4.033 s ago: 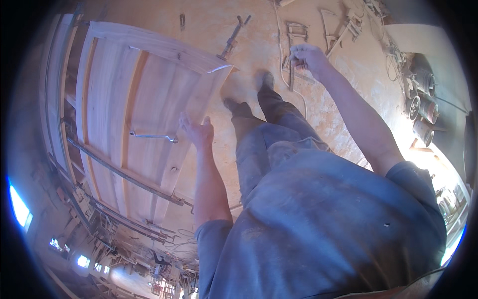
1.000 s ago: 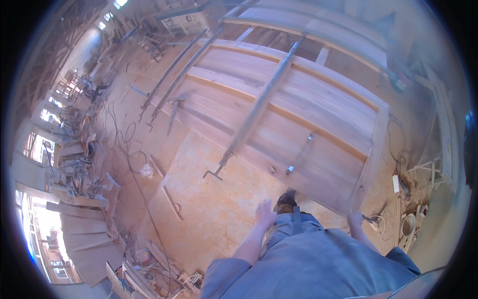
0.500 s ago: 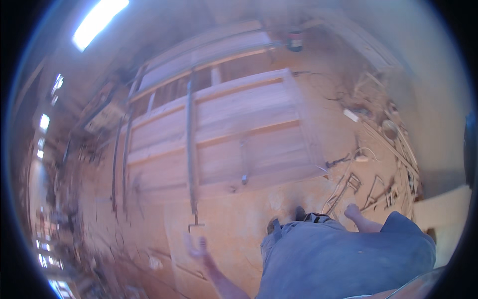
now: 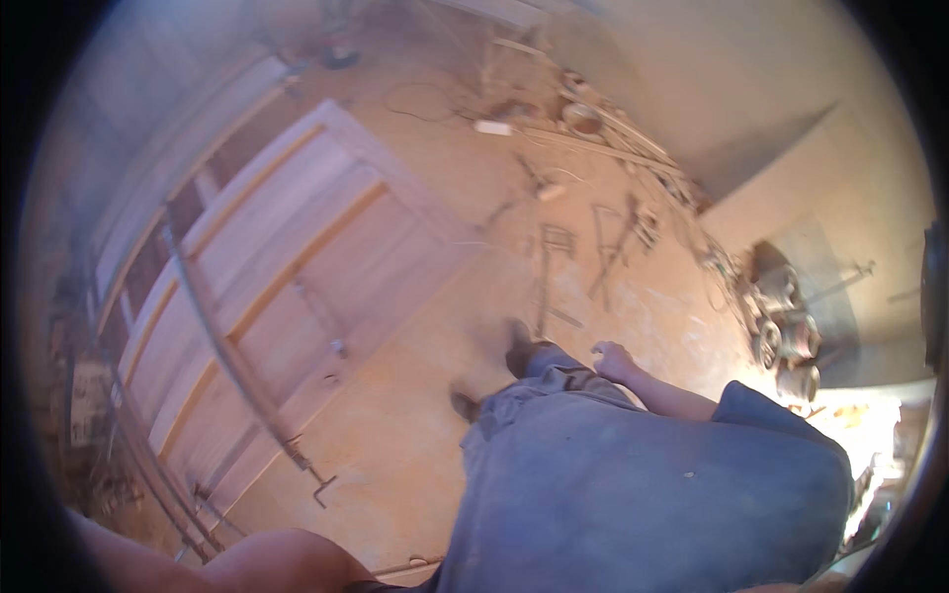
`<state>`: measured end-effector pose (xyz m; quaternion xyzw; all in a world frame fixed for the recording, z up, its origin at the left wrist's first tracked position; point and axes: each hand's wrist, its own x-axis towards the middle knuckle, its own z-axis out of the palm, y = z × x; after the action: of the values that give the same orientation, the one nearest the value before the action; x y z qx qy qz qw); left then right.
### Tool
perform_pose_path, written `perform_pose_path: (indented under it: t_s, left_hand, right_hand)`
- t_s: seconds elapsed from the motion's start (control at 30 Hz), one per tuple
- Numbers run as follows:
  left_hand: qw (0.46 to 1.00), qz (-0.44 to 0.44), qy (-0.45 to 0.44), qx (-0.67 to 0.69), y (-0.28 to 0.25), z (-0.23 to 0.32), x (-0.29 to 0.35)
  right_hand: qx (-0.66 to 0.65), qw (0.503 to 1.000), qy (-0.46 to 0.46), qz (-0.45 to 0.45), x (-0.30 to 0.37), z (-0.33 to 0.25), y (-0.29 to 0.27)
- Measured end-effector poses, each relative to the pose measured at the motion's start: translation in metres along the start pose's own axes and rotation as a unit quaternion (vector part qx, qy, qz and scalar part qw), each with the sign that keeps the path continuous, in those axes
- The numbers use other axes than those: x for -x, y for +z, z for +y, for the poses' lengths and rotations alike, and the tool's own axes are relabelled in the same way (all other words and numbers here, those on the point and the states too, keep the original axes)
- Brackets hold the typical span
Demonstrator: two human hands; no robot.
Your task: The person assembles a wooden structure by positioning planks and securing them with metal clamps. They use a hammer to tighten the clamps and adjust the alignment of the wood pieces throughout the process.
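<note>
Dusty floor (image 4: 395,474), wooden panel (image 4: 395,249), drum shapes (image 4: 799,336) with insides unclear; right grip (image 4: 611,361) loosely apart, left unseen

Right hand's grip (image 4: 613,362) has bare floor (image 4: 682,316) on its right, clear up to the wheel-like parts (image 4: 797,336) by the wall. Far of it, metal frames (image 4: 556,240) lie low on the floor; farther out, scrap strips (image 4: 613,148) line the wall. Left: floor strip between shoes (image 4: 465,402) and wooden panel (image 4: 386,262) is passable. Clamp bar (image 4: 222,341) crosses the panel, its crank handle (image 4: 321,489) poking past the near edge. Raised batten (image 4: 308,259) and thin metal piece (image 4: 319,316) interrupt the panel top. More bars (image 4: 158,469) block its left end.
</note>
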<state>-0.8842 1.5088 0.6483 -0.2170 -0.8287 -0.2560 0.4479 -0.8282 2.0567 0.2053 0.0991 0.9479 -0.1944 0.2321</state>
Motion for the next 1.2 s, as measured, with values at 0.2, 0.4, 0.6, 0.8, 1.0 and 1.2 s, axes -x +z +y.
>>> perform_pose_path:
  t_s: [0.2, 0.4, 0.6, 0.8, 1.0, 1.2]
  left_hand:
    - [0.997, 0.002, 0.06, 0.043, 0.114, 0.031, -0.052]
    - [0.995, -0.017, 0.084, 0.052, 0.236, 0.058, -0.107]
    - [0.992, -0.068, 0.093, 0.056, 0.317, 0.084, -0.164]
    - [0.989, -0.036, 0.105, 0.098, 0.393, 0.077, -0.23]
    - [0.985, -0.045, 0.113, 0.12, 0.489, 0.045, -0.27]
    - [0.98, 0.009, 0.135, 0.144, 0.606, -0.024, -0.313]
  right_hand:
    - [-0.075, 0.976, 0.204, -0.005, 0.043, 0.102, 0.02]
    - [0.018, 0.956, 0.235, -0.173, 0.031, 0.189, 0.066]
    - [-0.176, 0.959, 0.221, -0.021, -0.048, 0.225, 0.012]
    - [-0.074, 0.979, 0.118, 0.147, -0.188, 0.282, -0.145]
    - [-0.24, 0.955, 0.136, 0.107, -0.338, 0.196, -0.25]
    - [-0.094, 0.986, -0.022, 0.136, -0.472, 0.181, -0.35]
